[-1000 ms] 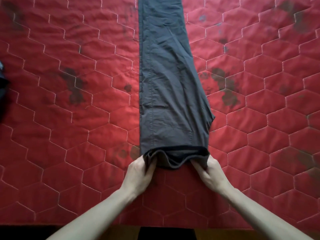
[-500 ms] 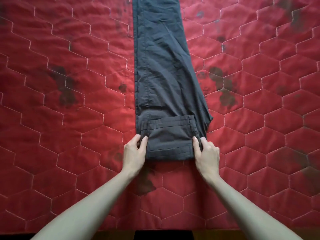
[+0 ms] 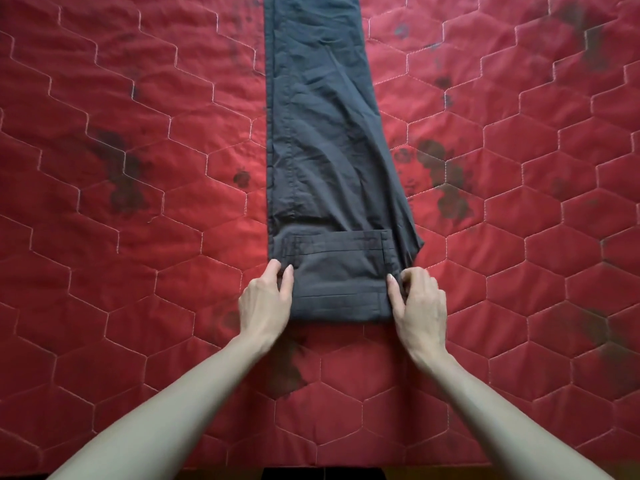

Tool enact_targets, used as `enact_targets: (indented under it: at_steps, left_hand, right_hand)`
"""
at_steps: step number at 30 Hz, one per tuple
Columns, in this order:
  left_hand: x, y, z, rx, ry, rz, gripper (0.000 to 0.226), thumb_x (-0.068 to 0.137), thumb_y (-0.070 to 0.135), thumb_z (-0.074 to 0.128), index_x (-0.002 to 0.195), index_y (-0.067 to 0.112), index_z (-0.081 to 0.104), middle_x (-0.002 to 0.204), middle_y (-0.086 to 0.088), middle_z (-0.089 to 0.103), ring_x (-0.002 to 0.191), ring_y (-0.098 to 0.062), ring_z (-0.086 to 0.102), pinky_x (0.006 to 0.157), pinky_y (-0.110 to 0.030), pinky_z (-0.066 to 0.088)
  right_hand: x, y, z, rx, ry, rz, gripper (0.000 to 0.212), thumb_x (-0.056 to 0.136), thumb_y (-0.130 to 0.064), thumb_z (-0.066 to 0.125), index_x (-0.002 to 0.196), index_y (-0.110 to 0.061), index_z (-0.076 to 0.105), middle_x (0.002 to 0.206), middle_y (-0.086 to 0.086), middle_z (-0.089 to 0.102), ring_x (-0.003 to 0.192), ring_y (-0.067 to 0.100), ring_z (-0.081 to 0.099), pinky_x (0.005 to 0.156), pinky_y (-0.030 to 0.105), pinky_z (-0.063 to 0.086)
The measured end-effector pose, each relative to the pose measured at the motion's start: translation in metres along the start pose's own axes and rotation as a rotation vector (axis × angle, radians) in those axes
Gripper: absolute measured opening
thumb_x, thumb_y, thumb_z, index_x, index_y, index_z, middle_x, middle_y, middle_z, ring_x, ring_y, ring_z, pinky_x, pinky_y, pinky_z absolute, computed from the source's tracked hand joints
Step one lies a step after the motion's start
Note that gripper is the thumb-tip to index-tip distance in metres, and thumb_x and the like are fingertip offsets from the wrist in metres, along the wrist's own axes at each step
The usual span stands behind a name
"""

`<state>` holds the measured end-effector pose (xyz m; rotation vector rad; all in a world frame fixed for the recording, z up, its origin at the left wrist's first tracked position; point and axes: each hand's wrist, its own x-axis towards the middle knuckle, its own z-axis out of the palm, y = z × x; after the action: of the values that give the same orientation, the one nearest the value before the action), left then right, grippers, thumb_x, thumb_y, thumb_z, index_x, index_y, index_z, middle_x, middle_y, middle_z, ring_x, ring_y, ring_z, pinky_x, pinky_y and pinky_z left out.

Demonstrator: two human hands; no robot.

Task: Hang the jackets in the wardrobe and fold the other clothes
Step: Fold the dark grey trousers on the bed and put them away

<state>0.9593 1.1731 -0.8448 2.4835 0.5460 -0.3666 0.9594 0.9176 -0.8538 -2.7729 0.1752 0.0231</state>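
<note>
1. The grey trousers (image 3: 329, 140) lie lengthwise down the centre of the frame, running from the top edge to just below the middle. Their near end is turned over on itself into a flat rectangular fold (image 3: 339, 275), with the waistband and belt loops showing along the fold's upper edge.

2. The left hand (image 3: 266, 303) holds the lower left corner of the fold, thumb laid on top of the cloth and fingers along its edge. The right hand (image 3: 419, 299) pinches the lower right corner, with curled fingers bunching a little fabric at the edge.

3. The cloth reads as thin woven cotton or a blend: matte, creased in soft diagonal wrinkles above the fold, with stitched seams along the left side. It is likely light and limp, so it will sag between the hands unless lifted at both corners together.

4. The best hold is probably the two corners of the fold, where several layers stack. That part is firmer and less likely to slip apart.

5. The red quilt (image 3: 121, 237) beneath fills the frame. It has a slight sheen, pale hexagon stitching and dark blotchy patches. Its padded surface may drag on the trousers, so lifting each turn should go better than sliding it.

6. The trousers widen slightly toward the lower right, where a flap of fabric juts past the fold and could make the next turn uneven.
</note>
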Motion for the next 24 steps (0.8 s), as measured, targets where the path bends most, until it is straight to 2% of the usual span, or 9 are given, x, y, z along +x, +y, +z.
enact_targets:
  at_steps: [3,5,7,9,13,16,19,22,24]
  left_hand:
    - [-0.008,0.007,0.002,0.08,0.126,0.153,0.034,0.103,0.035,0.054,0.128,0.013,0.048,0.121,-0.015,0.059,0.11,-0.038,0.06,0.09,-0.051,0.051]
    - [-0.01,0.003,0.006,0.163,0.176,0.424,0.054,0.102,0.036,0.053,0.146,0.007,0.045,0.147,-0.016,0.047,0.138,-0.037,0.046,0.114,-0.051,0.041]
    - [-0.006,-0.003,0.008,0.269,0.055,0.717,0.065,0.104,0.042,0.05,0.158,0.008,0.04,0.165,-0.015,0.034,0.155,-0.034,0.028,0.124,-0.053,0.028]
    - [-0.001,-0.006,0.008,0.386,-0.101,0.867,0.073,0.103,0.054,0.047,0.163,0.015,0.031,0.171,-0.013,0.021,0.16,-0.03,0.014,0.127,-0.053,0.023]
    - [0.009,-0.011,0.008,0.528,-0.281,0.902,0.098,0.092,0.073,0.048,0.167,0.019,0.014,0.174,-0.014,0.004,0.161,-0.036,-0.003,0.129,-0.054,0.014]
    - [0.014,-0.009,0.007,0.638,-0.317,0.927,0.11,0.083,0.071,0.052,0.167,0.013,0.01,0.172,-0.022,-0.001,0.159,-0.044,-0.007,0.128,-0.059,0.01]
    - [0.012,-0.003,0.003,0.709,-0.346,0.936,0.116,0.075,0.061,0.058,0.166,0.009,0.008,0.171,-0.028,-0.003,0.157,-0.05,-0.005,0.127,-0.062,0.011]
    - [0.009,0.002,0.002,0.751,-0.353,0.902,0.107,0.079,0.042,0.061,0.165,0.005,0.01,0.169,-0.031,0.002,0.156,-0.053,0.003,0.125,-0.063,0.017]
    - [0.004,0.002,0.006,0.755,-0.307,0.876,0.083,0.087,0.02,0.042,0.163,0.001,0.015,0.168,-0.033,0.008,0.155,-0.056,0.008,0.122,-0.063,0.025]
  right_hand:
    - [0.006,-0.004,-0.002,-0.016,0.088,-0.207,0.034,0.1,-0.031,0.059,0.127,-0.013,0.056,0.125,0.011,0.059,0.114,0.032,0.055,0.095,0.043,0.044]
    - [0.013,-0.009,-0.002,-0.034,0.003,-0.446,0.048,0.104,-0.028,0.057,0.148,-0.01,0.051,0.152,0.013,0.049,0.144,0.03,0.043,0.116,0.042,0.037]
    - [0.019,-0.011,0.002,-0.104,-0.116,-0.595,0.057,0.108,-0.036,0.049,0.159,-0.013,0.039,0.168,0.009,0.031,0.157,0.024,0.025,0.125,0.046,0.028]
    - [0.025,-0.008,0.007,-0.161,-0.202,-0.593,0.065,0.108,-0.049,0.04,0.163,-0.016,0.029,0.172,0.006,0.02,0.16,0.021,0.014,0.126,0.05,0.025]
    - [0.029,-0.009,0.015,-0.226,-0.299,-0.508,0.089,0.102,-0.067,0.036,0.165,-0.007,0.016,0.174,0.012,0.005,0.161,0.027,0.0,0.129,0.048,0.014]
    - [0.032,-0.015,0.009,-0.222,-0.387,-0.499,0.109,0.093,-0.081,0.039,0.165,-0.004,0.01,0.173,0.016,-0.003,0.16,0.032,-0.008,0.13,0.049,0.008]
    - [0.035,-0.004,-0.004,-0.226,-0.442,-0.655,0.12,0.084,-0.087,0.047,0.164,-0.005,0.015,0.173,0.017,0.001,0.16,0.037,-0.006,0.128,0.056,0.015]
    - [0.036,0.012,-0.018,-0.325,-0.511,-0.78,0.122,0.077,-0.082,0.055,0.165,-0.007,0.016,0.173,0.015,0.004,0.16,0.037,-0.005,0.128,0.055,0.016]
    - [0.036,0.016,-0.023,-0.382,-0.54,-0.809,0.12,0.074,-0.072,0.06,0.165,-0.007,0.015,0.173,0.014,0.003,0.16,0.037,-0.005,0.129,0.052,0.017]
